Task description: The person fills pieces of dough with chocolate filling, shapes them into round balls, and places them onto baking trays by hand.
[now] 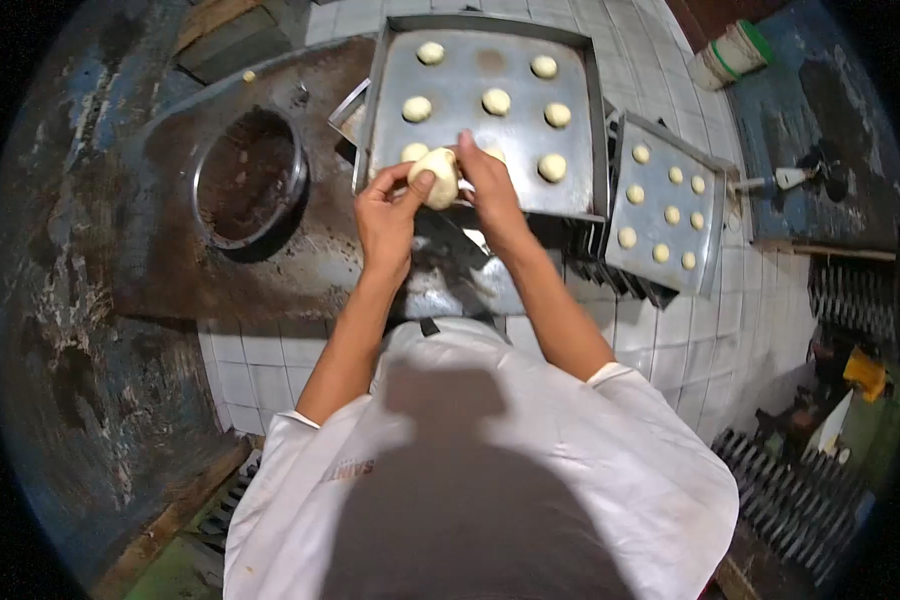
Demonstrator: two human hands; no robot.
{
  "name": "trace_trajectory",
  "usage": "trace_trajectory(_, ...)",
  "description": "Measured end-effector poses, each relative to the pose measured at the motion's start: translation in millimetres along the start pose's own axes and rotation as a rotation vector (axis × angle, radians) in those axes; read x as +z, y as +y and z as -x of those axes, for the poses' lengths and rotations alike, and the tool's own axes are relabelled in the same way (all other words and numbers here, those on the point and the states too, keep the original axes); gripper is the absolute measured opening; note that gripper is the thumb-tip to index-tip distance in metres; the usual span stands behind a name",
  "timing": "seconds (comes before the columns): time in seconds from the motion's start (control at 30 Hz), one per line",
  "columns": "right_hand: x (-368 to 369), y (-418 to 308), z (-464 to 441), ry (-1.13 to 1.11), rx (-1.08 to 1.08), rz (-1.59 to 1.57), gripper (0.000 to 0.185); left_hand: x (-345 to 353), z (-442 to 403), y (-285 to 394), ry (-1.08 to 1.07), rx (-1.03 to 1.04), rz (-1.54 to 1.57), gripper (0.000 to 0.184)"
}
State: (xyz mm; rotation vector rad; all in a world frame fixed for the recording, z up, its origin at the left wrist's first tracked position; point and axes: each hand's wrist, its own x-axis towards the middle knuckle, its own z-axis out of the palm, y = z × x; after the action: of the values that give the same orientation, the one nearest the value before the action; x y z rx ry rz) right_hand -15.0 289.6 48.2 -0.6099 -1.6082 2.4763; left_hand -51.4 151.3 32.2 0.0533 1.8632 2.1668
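Observation:
A pale yellow piece of dough (435,180) is held up over the near edge of a large metal baking tray (450,90). My left hand (385,215) grips it from the left, thumb across the front. My right hand (490,195) is at the dough's right edge, its fingers bent against it and partly hidden from view. Several round dough balls stand spaced apart on the tray, one dough ball (496,102) in the middle. Two balls near the front are partly covered by my hands.
On the left, a metal bowl (298,185) with brown residue sits on a worn, stained table (160,240). A second tray of dough balls (660,245) rests on stacked trays to the right. A bucket with a green rim (735,55) is at the back right.

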Motion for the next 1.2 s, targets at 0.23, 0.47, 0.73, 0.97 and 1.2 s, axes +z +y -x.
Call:
trace_trajectory(0.23,9,141,9,0.020,0.137,-0.085,0.045,-64,19,-54,-0.202,-0.537,0.648,0.034)
trace_trajectory(0.47,-68,246,40,-0.180,-0.035,1.159,0.048,-152,39,-28,-0.070,-0.567,0.972,0.043)
trace_trajectory(0.73,34,191,27,-0.255,0.098,1.693,0.027,-304,18,-60,0.489,-0.468,0.822,0.028)
trace_trajectory(0.97,277,187,-123,-0.490,-0.521,1.720,0.025,-398,-5,-39,0.565,-0.449,0.928,0.034)
trace_trajectory(1.2,337,292,-217,-0.562,-0.626,1.866,0.028,-466,1,-45,0.685,-0.370,0.946,0.036)
